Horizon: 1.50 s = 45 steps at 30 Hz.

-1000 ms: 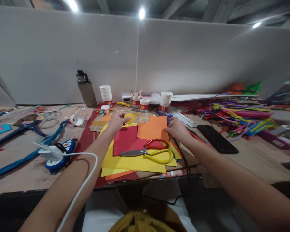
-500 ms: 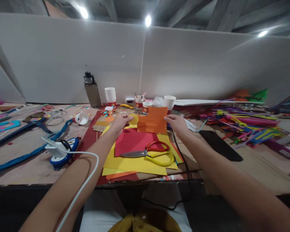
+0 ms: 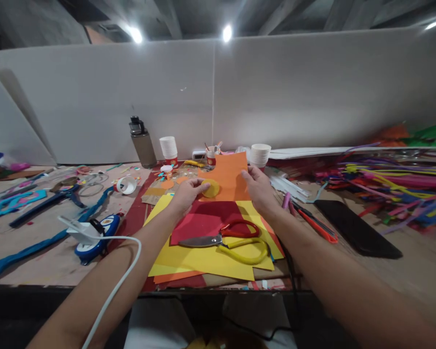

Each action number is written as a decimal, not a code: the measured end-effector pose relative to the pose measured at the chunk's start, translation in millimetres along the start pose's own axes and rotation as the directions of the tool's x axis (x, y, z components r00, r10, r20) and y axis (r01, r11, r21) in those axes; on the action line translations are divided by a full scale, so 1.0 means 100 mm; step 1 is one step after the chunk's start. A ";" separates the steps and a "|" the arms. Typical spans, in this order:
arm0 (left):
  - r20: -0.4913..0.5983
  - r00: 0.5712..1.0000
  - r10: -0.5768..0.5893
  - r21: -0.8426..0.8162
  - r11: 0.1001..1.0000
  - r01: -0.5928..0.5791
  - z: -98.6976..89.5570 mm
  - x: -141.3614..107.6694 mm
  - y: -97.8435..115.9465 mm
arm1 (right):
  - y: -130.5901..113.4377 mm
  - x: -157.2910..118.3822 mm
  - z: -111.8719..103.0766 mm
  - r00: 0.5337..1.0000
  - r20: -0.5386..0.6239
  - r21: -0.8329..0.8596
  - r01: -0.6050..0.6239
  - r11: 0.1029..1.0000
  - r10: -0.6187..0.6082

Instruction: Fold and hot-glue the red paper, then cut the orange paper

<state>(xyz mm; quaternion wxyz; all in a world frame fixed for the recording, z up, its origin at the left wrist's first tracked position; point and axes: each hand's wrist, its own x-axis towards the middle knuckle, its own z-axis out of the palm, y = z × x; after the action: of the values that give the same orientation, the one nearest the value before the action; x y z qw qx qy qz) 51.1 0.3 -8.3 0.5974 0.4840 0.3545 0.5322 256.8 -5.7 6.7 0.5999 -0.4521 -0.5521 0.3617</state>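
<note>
My left hand (image 3: pixel 189 194) pinches a small yellow paper disc (image 3: pixel 211 188), which overlaps the lower left of an orange sheet of paper (image 3: pixel 231 170). Fingers and thumb of my right hand (image 3: pixel 257 186) grip that sheet by its right edge, holding it raised above the stack. A notch shows in the sheet's upper left. Below both hands, scissors with one red and one yellow handle (image 3: pixel 223 240) lie across a red sheet (image 3: pixel 203 218). Under them are several yellow sheets (image 3: pixel 189 264), with orange edges showing.
Behind stand stacks of paper cups (image 3: pixel 260 154) and a dark bottle (image 3: pixel 142 145). A black phone (image 3: pixel 358 228) and coloured pipe cleaners (image 3: pixel 392 184) lie on the right. To the left are a blue power strip (image 3: pixel 96 242), a tipped cup (image 3: pixel 126 184) and a white cable (image 3: pixel 132 266).
The yellow disc has moved right, from beside the orange sheet to overlapping it. My right hand has shifted inward on the sheet. The whole view has tilted a little.
</note>
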 end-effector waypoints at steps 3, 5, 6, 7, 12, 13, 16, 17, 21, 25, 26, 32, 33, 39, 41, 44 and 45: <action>0.022 1.000 0.014 0.037 0.999 -0.014 0.02 -0.03 -0.03 | -0.02 -0.05 0.00 0.995 0.061 0.138 -0.085 0.987 0.078; 0.016 1.000 0.023 0.071 0.997 -0.024 0.03 -0.05 -0.04 | -0.03 -0.07 0.01 0.994 0.055 0.146 -0.101 0.984 0.094; 0.004 1.000 0.027 0.091 0.995 -0.028 0.03 -0.06 -0.03 | -0.03 -0.07 0.01 0.994 0.056 0.142 -0.102 0.985 0.095; -0.013 0.999 0.036 0.113 0.993 -0.035 0.03 -0.06 -0.02 | -0.04 -0.08 0.01 0.994 0.061 0.139 -0.102 0.985 0.094; -0.115 0.960 0.254 0.168 0.958 -0.233 -0.05 -0.01 0.13 | -0.04 -0.10 0.01 0.982 0.130 0.073 -0.146 0.987 0.135; -0.114 0.951 0.286 0.160 0.950 -0.267 -0.07 0.00 0.17 | -0.04 -0.11 0.01 0.976 0.161 0.049 -0.156 0.987 0.146; -0.043 0.960 0.278 0.156 0.951 -0.268 -0.11 -0.01 0.29 | -0.05 -0.15 0.03 0.948 0.270 -0.030 -0.165 0.986 0.167; -0.009 0.964 0.264 0.170 0.951 -0.259 -0.11 -0.02 0.33 | -0.07 -0.17 0.04 0.936 0.309 -0.053 -0.161 0.986 0.169; 0.112 0.974 0.196 0.284 0.933 -0.220 -0.05 -0.11 0.42 | -0.13 -0.23 0.08 0.893 0.422 -0.080 -0.135 0.988 0.156; 0.122 0.987 0.102 0.345 0.928 -0.139 0.03 -0.16 0.43 | -0.18 -0.24 0.08 0.882 0.455 -0.048 -0.111 0.993 0.121; 0.114 0.988 0.099 0.343 0.930 -0.133 0.05 -0.15 0.42 | -0.19 -0.24 0.08 0.879 0.464 -0.034 -0.109 0.993 0.112; 0.041 0.970 0.239 0.356 0.904 -0.238 0.08 -0.13 0.39 | -0.23 -0.24 0.09 0.901 0.423 -0.053 -0.082 0.995 0.097; 0.036 0.964 0.264 0.363 0.895 -0.258 0.09 -0.14 0.39 | -0.24 -0.23 0.09 0.905 0.413 -0.077 -0.074 0.994 0.100; 0.032 0.923 0.383 0.513 0.786 -0.345 0.15 -0.19 0.37 | -0.29 -0.20 0.09 0.934 0.350 -0.237 0.007 0.972 0.078; 0.042 0.917 0.396 0.533 0.767 -0.356 0.18 -0.20 0.37 | -0.31 -0.18 0.10 0.945 0.321 -0.301 0.045 0.952 0.057; 0.071 0.948 0.311 0.462 0.832 -0.307 0.20 -0.20 0.39 | -0.36 -0.17 0.11 0.949 0.301 -0.309 0.007 0.951 0.091; 0.087 0.963 0.254 0.439 0.859 -0.266 0.21 -0.20 0.41 | -0.37 -0.17 0.11 0.948 0.300 -0.275 -0.020 0.961 0.106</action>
<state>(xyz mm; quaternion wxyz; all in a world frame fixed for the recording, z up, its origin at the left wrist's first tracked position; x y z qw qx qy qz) 54.9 -25.2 34.3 0.3978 0.6582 0.3908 0.5058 240.9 -32.0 36.1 0.4264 -0.4840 -0.6688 0.3696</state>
